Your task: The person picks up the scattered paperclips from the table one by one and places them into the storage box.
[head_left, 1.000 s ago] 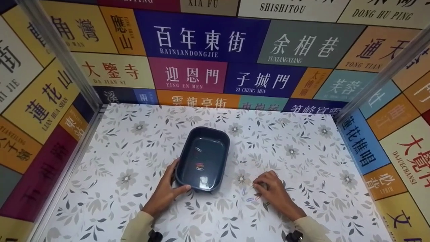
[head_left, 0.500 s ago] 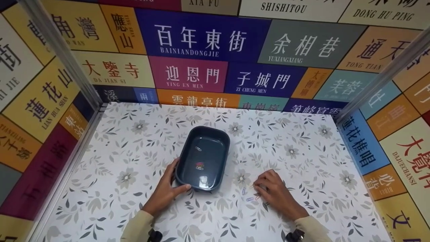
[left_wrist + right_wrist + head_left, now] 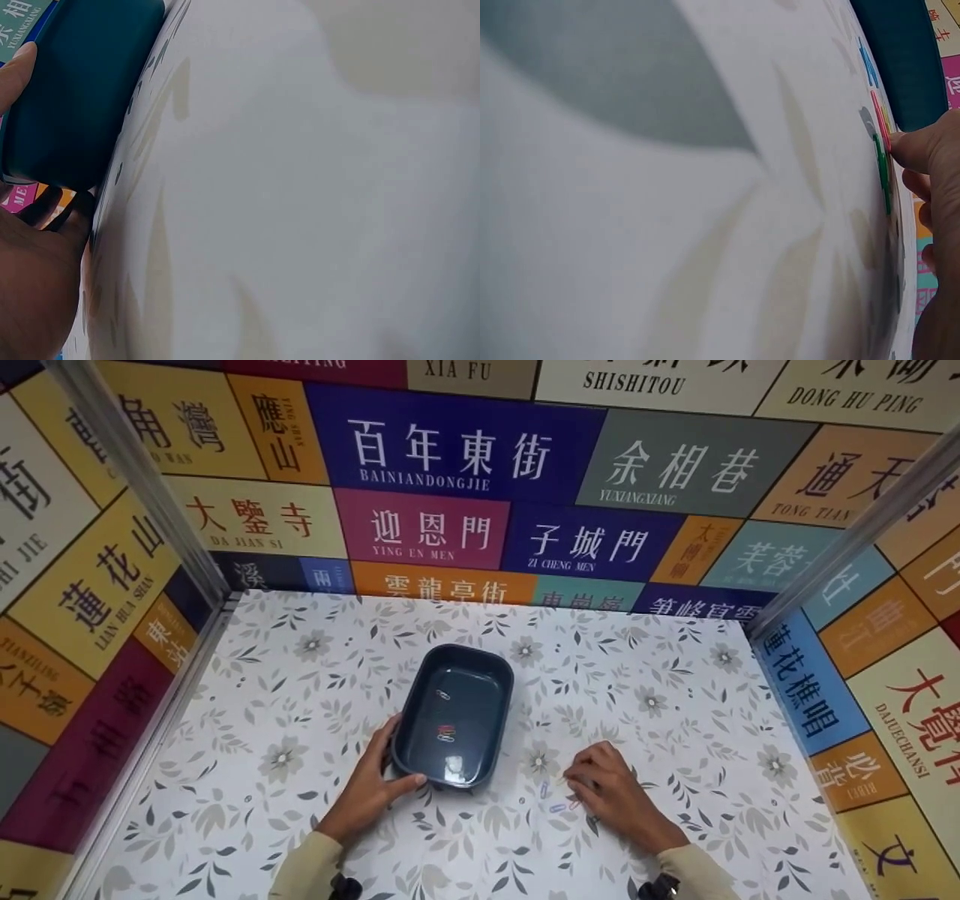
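Note:
A dark blue rectangular dish [image 3: 480,720] sits on the patterned table, with a few small paper clips [image 3: 445,738] on its floor. My left hand [image 3: 375,787] holds the dish at its near left corner, thumb at the near rim and fingers along the left side. Right of the dish, my right hand [image 3: 611,787] is low over the table, fingers bent and thumb close to the index finger. Its fingertips are right at a yellow paper clip [image 3: 886,118]; I cannot tell whether they pinch it. Close by lie blue clips [image 3: 557,808], a red clip [image 3: 575,804] and a green clip [image 3: 881,172].
Walls covered in coloured panels with Chinese lettering [image 3: 442,529] enclose the table [image 3: 300,697] at the back and both sides. Metal posts [image 3: 847,525] stand at the two back corners. The table covering has a grey leaf and flower print.
My right fingertips shift slightly among the loose clips and stay in nearly the same place. The left hand and the dish have not moved.

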Motion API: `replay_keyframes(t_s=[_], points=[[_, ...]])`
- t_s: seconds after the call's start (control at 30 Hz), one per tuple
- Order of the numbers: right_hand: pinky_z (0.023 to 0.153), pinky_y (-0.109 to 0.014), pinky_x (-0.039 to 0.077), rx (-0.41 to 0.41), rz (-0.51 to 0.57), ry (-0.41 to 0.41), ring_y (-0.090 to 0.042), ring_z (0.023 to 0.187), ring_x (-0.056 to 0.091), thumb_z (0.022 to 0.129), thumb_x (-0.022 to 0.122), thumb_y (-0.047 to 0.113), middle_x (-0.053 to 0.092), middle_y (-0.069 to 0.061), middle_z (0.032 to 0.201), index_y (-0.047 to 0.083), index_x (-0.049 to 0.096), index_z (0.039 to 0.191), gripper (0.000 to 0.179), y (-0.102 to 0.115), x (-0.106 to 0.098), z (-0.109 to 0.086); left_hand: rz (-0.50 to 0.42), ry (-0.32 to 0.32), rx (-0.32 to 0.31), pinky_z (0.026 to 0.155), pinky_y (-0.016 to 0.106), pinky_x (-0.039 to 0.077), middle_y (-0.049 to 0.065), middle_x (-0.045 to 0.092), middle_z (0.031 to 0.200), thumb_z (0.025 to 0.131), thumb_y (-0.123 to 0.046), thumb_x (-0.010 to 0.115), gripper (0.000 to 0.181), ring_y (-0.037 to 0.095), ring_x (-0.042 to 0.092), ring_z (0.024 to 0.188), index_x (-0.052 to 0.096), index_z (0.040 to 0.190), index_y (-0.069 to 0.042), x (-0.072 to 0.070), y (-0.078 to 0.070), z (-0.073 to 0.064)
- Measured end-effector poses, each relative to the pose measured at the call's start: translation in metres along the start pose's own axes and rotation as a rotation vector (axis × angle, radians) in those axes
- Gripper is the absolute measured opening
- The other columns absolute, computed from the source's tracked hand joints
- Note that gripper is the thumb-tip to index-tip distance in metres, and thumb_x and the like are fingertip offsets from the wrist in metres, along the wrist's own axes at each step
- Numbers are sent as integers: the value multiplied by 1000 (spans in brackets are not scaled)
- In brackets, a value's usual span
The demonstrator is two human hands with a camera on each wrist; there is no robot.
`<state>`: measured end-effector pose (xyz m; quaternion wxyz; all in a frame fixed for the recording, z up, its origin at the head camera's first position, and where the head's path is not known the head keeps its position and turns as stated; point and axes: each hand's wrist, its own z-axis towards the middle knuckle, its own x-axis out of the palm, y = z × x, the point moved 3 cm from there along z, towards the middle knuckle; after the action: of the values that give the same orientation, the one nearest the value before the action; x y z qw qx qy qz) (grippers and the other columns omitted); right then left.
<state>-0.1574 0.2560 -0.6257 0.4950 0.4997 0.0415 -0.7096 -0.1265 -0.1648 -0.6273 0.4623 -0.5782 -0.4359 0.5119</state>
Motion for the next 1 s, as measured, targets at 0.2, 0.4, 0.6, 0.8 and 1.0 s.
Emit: replay_keyframes(t_s=[0.2,0.4,0.6,0.8,1.0], points=[[92,-35,45,29,3,24,-19,107,57,93,85,-1,69,0,111,15,84,103,20,1,1,-1,-17,20,-20,134,53,24,8,26,180,92,-16,92,111,32,28,166,22,178,-22,0,1,-1],[90,-34,43,33,35,1,-20,105,56,90,86,-3,69,-2,109,14,83,101,20,-1,4,-2,-35,17,-19,134,53,23,7,27,180,91,-15,92,110,32,28,166,24,177,-24,0,1,0],[85,-31,41,19,59,-29,-18,99,54,89,86,-4,68,-2,105,13,81,100,22,-3,6,-1,-47,12,-8,134,51,23,6,29,179,91,-13,93,111,31,29,165,24,177,-23,0,1,0],[86,-33,40,43,57,-23,-16,97,52,93,84,-2,67,1,103,16,80,98,20,0,5,1,-33,6,-10,134,51,23,6,30,179,91,-13,92,110,31,31,165,24,177,-22,0,1,0],[84,-29,38,70,56,-24,-12,96,51,93,85,-1,67,3,100,15,79,95,18,2,5,2,-29,4,-5,134,50,24,6,30,179,91,-13,93,110,31,32,164,25,177,-21,0,1,0]])
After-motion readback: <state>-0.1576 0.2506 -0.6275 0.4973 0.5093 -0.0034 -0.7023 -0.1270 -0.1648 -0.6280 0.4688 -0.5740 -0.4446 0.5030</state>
